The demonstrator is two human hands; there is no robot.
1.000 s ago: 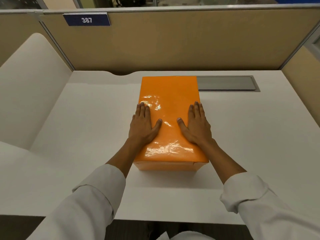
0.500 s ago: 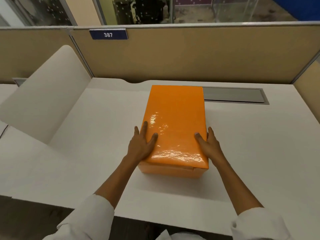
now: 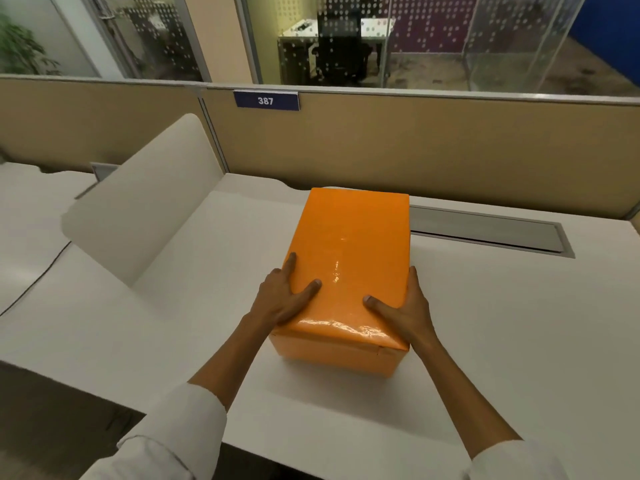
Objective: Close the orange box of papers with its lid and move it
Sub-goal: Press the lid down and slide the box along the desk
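The orange box (image 3: 349, 258) stands in the middle of the white desk (image 3: 502, 323) with its glossy orange lid on top, covering the papers. My left hand (image 3: 282, 299) grips the near left edge, thumb on the lid, fingers down the side. On the near right edge my right hand (image 3: 405, 311) holds the same way. The box's near end looks slightly raised, a shadow showing beneath it.
A grey cable hatch (image 3: 485, 230) is set in the desk behind the box on the right. A white side divider (image 3: 145, 202) rises on the left. The tan partition (image 3: 415, 147) with a "387" tag (image 3: 266, 100) closes the back.
My hands slid from flat on the lid out to the box's near side edges and took hold. The view has tilted upward, showing the office beyond the partition.
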